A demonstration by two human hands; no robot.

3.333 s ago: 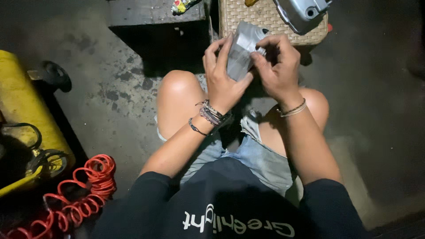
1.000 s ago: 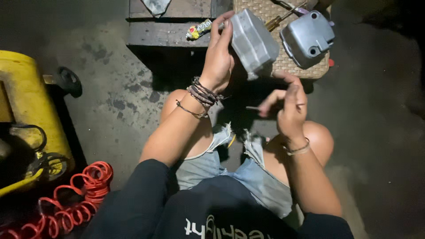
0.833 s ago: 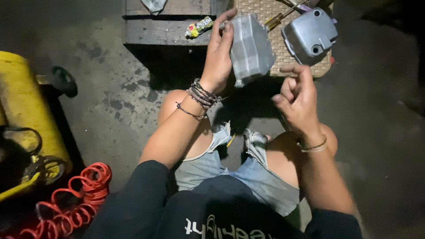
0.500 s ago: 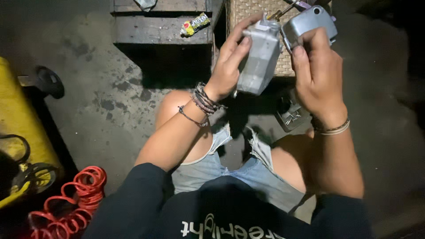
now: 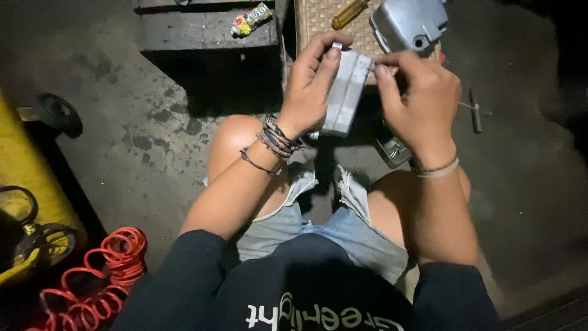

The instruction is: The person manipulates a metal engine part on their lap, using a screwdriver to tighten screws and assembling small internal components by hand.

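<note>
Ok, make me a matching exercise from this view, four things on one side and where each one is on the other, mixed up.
Things:
1. grey metal cover
2. yellow-handled screwdriver
3. red coiled hose
4. candy wrapper

Places:
A. on the grey bench top
B. on the floor at lower left
C. held in the left hand, with the right hand at its upper edge
D. on the woven mat

Pairs: 1-C, 2-D, 3-B, 4-A

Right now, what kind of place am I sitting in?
Likely a small repair workshop or garage: stained concrete floor, a coiled red air hose beside yellow equipment, and a yellow-handled screwdriver by the grey metal part in your left hand.
</note>
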